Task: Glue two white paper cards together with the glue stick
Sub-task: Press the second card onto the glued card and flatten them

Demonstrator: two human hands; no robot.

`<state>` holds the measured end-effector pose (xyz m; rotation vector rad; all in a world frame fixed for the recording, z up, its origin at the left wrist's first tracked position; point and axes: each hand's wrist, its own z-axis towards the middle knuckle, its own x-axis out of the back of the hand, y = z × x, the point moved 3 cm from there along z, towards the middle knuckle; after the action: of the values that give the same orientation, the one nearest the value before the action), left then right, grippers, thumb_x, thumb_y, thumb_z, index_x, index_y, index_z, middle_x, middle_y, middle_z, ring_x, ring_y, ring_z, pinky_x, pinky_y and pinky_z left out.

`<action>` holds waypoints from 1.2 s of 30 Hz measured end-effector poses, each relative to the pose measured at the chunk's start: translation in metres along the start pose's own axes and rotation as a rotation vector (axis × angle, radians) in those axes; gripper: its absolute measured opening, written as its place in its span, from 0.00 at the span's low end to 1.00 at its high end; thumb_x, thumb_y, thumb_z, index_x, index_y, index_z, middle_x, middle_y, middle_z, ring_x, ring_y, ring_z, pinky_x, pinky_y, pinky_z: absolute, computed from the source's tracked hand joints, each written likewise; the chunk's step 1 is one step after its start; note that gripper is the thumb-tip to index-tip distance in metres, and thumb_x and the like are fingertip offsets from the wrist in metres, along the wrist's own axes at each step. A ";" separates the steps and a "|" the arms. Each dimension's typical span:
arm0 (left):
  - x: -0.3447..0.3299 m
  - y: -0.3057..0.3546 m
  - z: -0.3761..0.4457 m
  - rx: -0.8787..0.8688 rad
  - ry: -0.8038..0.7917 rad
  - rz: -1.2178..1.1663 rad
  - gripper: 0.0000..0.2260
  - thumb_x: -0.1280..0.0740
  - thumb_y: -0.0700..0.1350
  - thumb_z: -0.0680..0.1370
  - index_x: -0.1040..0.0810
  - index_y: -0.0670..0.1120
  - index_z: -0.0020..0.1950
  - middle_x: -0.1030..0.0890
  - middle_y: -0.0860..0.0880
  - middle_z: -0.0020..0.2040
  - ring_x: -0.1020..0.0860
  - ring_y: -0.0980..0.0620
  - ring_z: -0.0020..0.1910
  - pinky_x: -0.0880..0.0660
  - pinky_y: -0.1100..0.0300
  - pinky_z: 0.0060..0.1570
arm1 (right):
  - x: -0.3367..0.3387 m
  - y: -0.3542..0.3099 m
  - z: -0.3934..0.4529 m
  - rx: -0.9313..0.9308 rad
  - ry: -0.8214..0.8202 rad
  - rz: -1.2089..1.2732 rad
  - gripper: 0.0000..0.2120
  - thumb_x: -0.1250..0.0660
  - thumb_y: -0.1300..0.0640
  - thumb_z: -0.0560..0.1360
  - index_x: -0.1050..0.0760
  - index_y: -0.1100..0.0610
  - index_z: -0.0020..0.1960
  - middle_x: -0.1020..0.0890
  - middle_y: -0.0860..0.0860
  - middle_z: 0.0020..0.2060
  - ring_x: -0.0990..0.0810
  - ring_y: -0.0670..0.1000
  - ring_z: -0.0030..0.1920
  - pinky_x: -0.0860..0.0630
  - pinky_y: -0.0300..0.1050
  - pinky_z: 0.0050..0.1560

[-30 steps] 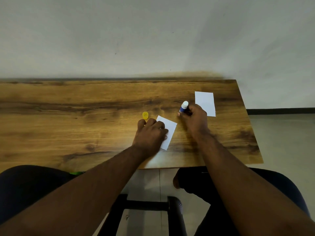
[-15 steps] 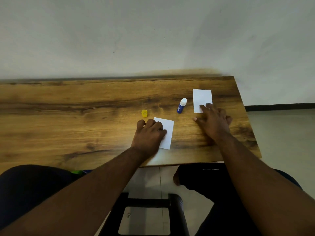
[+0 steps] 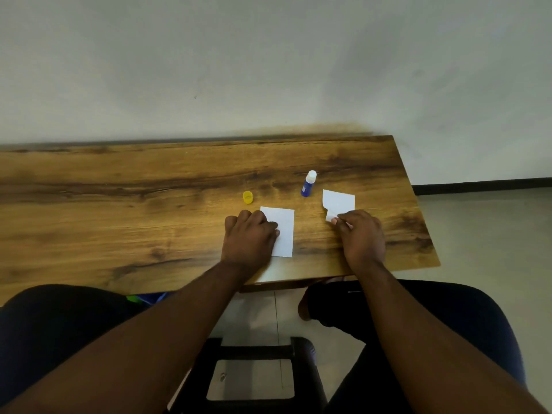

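Single head-worn wide-angle view, looking forward and down from seated height; tabletop (image 3: 149, 204) near, mid-frame; wall (image 3: 268, 55) above, knees below.

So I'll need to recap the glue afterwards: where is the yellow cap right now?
The yellow cap sits on the table, just beyond the left hand, left of the glue stick.
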<state>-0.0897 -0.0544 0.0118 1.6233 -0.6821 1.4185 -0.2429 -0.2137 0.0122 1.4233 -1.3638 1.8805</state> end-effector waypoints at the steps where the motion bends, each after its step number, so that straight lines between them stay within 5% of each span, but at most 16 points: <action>1: 0.003 -0.003 -0.002 0.014 0.024 -0.008 0.11 0.39 0.50 0.79 0.18 0.49 0.55 0.21 0.48 0.49 0.27 0.45 0.51 0.36 0.51 0.50 | 0.003 -0.004 -0.005 -0.019 0.018 0.068 0.13 0.33 0.51 0.76 0.19 0.56 0.55 0.19 0.52 0.57 0.24 0.55 0.57 0.29 0.48 0.56; 4: 0.010 -0.007 -0.003 0.162 0.018 -0.369 0.12 0.36 0.49 0.79 0.16 0.45 0.50 0.19 0.45 0.44 0.23 0.45 0.45 0.30 0.53 0.46 | 0.011 -0.025 -0.028 -0.006 0.021 0.119 0.13 0.33 0.53 0.76 0.19 0.57 0.57 0.22 0.51 0.62 0.25 0.52 0.60 0.31 0.42 0.56; 7: 0.013 -0.005 -0.002 0.575 -0.108 -1.003 0.16 0.31 0.52 0.76 0.16 0.39 0.45 0.16 0.43 0.41 0.21 0.47 0.37 0.26 0.57 0.36 | 0.009 -0.054 -0.058 0.129 -0.043 0.133 0.12 0.34 0.55 0.77 0.20 0.57 0.58 0.24 0.52 0.64 0.26 0.50 0.62 0.38 0.36 0.57; 11: 0.008 -0.010 -0.003 0.859 -0.221 -1.356 0.12 0.26 0.45 0.72 0.20 0.36 0.46 0.16 0.39 0.41 0.19 0.45 0.31 0.25 0.58 0.28 | -0.011 -0.081 -0.079 0.303 -0.180 0.171 0.12 0.34 0.56 0.76 0.20 0.59 0.57 0.24 0.54 0.65 0.25 0.51 0.63 0.36 0.34 0.58; 14: 0.004 -0.020 -0.004 0.875 -0.196 -1.378 0.08 0.27 0.38 0.72 0.20 0.35 0.47 0.16 0.38 0.41 0.18 0.46 0.30 0.21 0.57 0.28 | -0.016 -0.081 -0.076 0.171 -0.180 0.395 0.16 0.29 0.54 0.73 0.21 0.59 0.59 0.24 0.52 0.62 0.26 0.49 0.62 0.32 0.35 0.61; 17: 0.002 -0.028 -0.003 0.790 -0.262 -1.297 0.10 0.26 0.38 0.72 0.19 0.34 0.48 0.16 0.39 0.42 0.17 0.48 0.33 0.20 0.55 0.33 | -0.011 -0.070 -0.060 -0.233 -0.110 0.684 0.19 0.29 0.50 0.72 0.22 0.55 0.61 0.22 0.46 0.55 0.22 0.46 0.54 0.26 0.33 0.50; 20: 0.003 -0.033 0.001 0.711 -0.333 -1.191 0.09 0.26 0.39 0.72 0.18 0.35 0.48 0.15 0.43 0.42 0.17 0.53 0.33 0.19 0.61 0.33 | -0.013 -0.065 -0.040 -0.508 -0.238 0.878 0.14 0.29 0.53 0.72 0.22 0.53 0.57 0.16 0.47 0.44 0.19 0.44 0.41 0.21 0.40 0.41; 27: 0.000 -0.034 0.011 0.709 -0.286 -1.137 0.10 0.25 0.39 0.71 0.18 0.36 0.49 0.15 0.40 0.43 0.19 0.50 0.31 0.23 0.63 0.25 | -0.027 -0.064 -0.013 -0.470 -0.196 0.801 0.06 0.27 0.62 0.71 0.19 0.55 0.47 0.16 0.47 0.38 0.20 0.42 0.33 0.23 0.31 0.29; 33: -0.011 -0.039 0.017 0.755 -0.134 -1.064 0.06 0.23 0.41 0.69 0.17 0.41 0.40 0.16 0.41 0.38 0.21 0.47 0.30 0.25 0.60 0.27 | -0.043 -0.069 0.009 -0.308 -0.175 0.629 0.05 0.27 0.61 0.71 0.17 0.55 0.46 0.17 0.46 0.38 0.18 0.44 0.40 0.20 0.40 0.44; 36: -0.011 -0.039 0.020 0.732 -0.046 -0.986 0.06 0.23 0.41 0.68 0.19 0.45 0.35 0.17 0.47 0.36 0.19 0.50 0.35 0.22 0.57 0.35 | -0.050 -0.067 0.014 -0.267 -0.162 0.563 0.05 0.28 0.61 0.71 0.17 0.55 0.47 0.19 0.43 0.38 0.20 0.41 0.39 0.24 0.36 0.44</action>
<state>-0.0496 -0.0541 -0.0078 2.0811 0.6719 0.8831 -0.1644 -0.1861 -0.0023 1.1531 -2.1820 1.8200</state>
